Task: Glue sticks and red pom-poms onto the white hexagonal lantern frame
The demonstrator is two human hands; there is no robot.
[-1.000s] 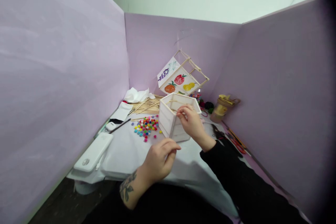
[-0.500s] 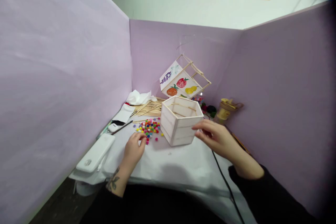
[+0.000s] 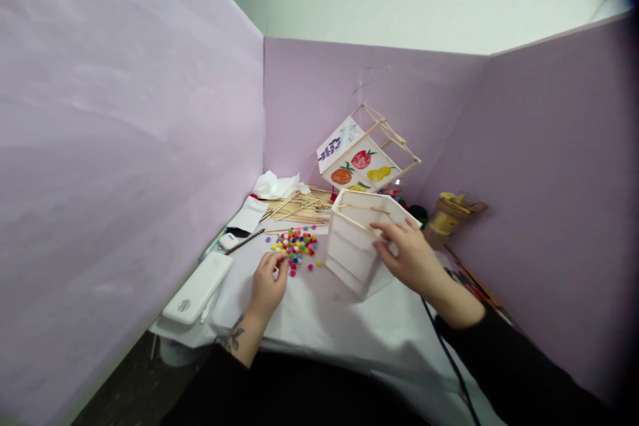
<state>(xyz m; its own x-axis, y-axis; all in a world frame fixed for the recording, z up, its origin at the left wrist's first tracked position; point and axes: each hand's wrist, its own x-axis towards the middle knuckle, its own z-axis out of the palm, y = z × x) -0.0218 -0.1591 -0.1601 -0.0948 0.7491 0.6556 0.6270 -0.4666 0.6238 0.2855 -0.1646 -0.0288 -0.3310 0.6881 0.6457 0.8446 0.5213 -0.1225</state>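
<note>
A white hexagonal lantern frame (image 3: 349, 249), with wood-edged panels and an open top, stands on the table in front of me. My right hand (image 3: 407, 256) has its fingers at the top rim and its thumb against the outer wall, gripping the near right edge. Thin sticks cross the inside of the frame. To the left, my left hand (image 3: 269, 279) is curled beside a pile of coloured pom-poms (image 3: 297, 243), thumb and forefinger drawn together. Whatever lies between those fingertips is too small to make out.
Behind stands a tilted stick-framed lantern (image 3: 367, 160) with painted fruit. Wooden sticks (image 3: 297, 206) and white tissue (image 3: 276, 184) lie at the back left. A white case (image 3: 197, 289) and a dark pen (image 3: 244, 241) are left; a yellow-lidded jar (image 3: 446, 216) and black cable (image 3: 449, 353) are right.
The lantern frame has turned, and its near corner now points closer to me and further right. My right hand has come onto its rim. My left hand stays by the pom-poms.
</note>
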